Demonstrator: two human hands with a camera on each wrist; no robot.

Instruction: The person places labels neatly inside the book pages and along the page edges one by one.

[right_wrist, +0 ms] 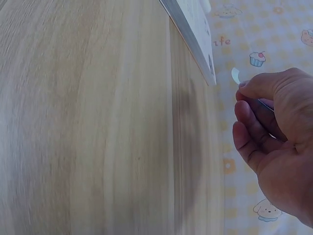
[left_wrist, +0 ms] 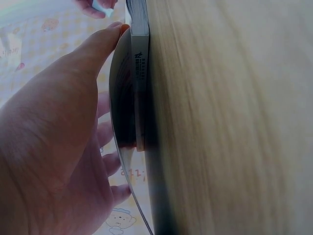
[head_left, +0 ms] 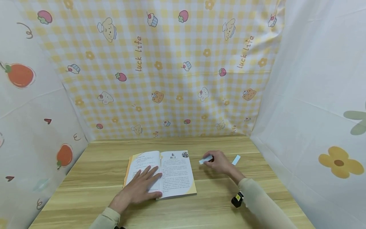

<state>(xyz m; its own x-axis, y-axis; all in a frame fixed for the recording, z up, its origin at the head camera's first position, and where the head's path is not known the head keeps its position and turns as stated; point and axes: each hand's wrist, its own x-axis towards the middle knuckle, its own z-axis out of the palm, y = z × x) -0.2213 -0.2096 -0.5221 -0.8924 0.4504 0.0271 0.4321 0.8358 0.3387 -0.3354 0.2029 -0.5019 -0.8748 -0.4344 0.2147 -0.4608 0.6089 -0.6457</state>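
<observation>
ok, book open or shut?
Open: the book lies spread on the table, print showing on both sides, the left hand resting on it.

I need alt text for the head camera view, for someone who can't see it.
A person's left hand rests on an open book on a wooden table, while the right hand pinches a pale blue strip. A second strip lies to the right. Behind hangs a yellow-checked cloth.
</observation>
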